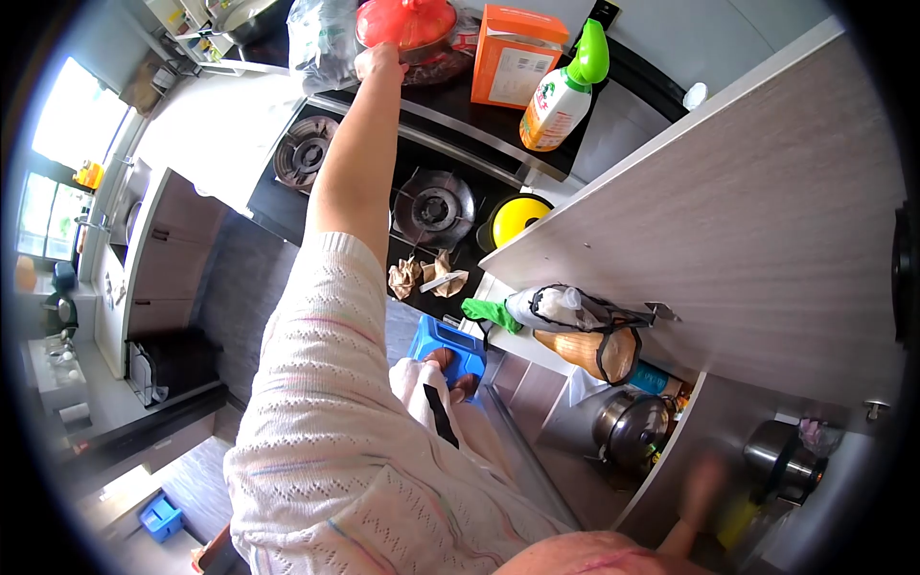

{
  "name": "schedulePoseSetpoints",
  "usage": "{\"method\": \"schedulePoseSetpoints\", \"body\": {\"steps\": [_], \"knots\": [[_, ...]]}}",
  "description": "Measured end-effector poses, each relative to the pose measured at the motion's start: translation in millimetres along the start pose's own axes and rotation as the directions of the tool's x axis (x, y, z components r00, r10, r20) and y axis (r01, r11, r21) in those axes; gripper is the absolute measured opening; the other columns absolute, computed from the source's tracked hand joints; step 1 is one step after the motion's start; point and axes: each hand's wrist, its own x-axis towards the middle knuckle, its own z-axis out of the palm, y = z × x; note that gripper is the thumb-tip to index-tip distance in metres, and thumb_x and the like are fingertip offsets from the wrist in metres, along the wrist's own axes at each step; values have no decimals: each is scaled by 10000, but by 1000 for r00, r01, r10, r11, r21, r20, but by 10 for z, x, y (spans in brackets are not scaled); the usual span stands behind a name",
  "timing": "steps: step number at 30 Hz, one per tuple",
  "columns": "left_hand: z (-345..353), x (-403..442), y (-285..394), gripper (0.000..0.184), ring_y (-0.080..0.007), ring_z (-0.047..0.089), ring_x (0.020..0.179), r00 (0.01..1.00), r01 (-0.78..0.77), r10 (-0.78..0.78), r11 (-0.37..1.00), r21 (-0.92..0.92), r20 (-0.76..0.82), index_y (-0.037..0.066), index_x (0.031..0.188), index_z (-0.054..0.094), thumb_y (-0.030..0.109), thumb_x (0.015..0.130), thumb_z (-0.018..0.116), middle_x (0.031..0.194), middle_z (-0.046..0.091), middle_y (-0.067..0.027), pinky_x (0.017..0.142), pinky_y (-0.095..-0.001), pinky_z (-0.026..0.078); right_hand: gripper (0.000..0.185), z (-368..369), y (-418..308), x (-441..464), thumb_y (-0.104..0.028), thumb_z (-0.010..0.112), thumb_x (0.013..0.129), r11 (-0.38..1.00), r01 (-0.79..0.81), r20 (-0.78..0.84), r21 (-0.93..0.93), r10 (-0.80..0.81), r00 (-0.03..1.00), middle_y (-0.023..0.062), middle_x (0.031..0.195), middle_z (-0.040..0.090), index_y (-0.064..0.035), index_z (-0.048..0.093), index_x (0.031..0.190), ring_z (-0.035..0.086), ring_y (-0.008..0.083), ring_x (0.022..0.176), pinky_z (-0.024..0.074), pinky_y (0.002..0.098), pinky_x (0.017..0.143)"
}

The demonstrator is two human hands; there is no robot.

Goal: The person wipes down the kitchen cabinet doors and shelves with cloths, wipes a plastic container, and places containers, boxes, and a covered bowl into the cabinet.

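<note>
My left hand (380, 61) reaches up to a bowl covered with a red plastic bag (407, 21) on top of the range hood. Its fingers are curled at the near edge of the bag and bowl. Beside this bundle lies a clear plastic bag (323, 43) on one side. An orange box (517, 57) stands on the other. My right hand (704, 487) is inside the open cabinet at lower right, smeared by motion, its fingers unreadable. Close to it are a blurred yellow thing (736, 520) and a steel pot (774, 452).
A spray bottle (565, 91) stands beside the box. Below are the gas burner (434, 209), a yellow lid (518, 218) and crumpled brown paper (404, 278). An open cabinet door (728, 192) spans the right. My feet stand on a blue stool (436, 333). A large pot (632, 429) sits on a shelf.
</note>
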Motion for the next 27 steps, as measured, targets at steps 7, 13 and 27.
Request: {"method": "schedulePoseSetpoints", "body": {"steps": [7, 13, 27], "knots": [[-175, 115, -12, 135, -208, 588, 504, 979, 20, 14, 986, -163, 202, -109, 802, 585, -41, 702, 644, 656, 594, -145, 416, -309, 539, 186, -311, -456, 22, -159, 497, 889, 982, -94, 4, 166, 95, 995, 126, 893, 596, -32, 594, 983, 571, 240, 802, 460, 346, 708], [-532, 37, 207, 81, -247, 607, 558, 935, 12, 52, 984, -179, 350, -123, 772, 566, -50, 749, 590, 680, 585, -179, 468, -335, 564, 69, -320, -692, 104, -83, 549, 851, 931, -122, -49, 344, 148, 988, 27, 632, 543, -29, 582, 878, 470, 88, 457, 381, 232, 399], [-2783, -1250, 173, 402, -264, 641, 858, 619, -24, -68, 994, 105, 783, -80, 1186, 462, -29, 788, 485, 1047, 596, -184, 736, -357, 562, 363, -523, -3175, 317, -311, 425, 954, 76, -675, 598, 734, -543, 589, 98, 860, 630, -32, 526, 1163, 605, 164, 723, 453, 254, 559]]}}
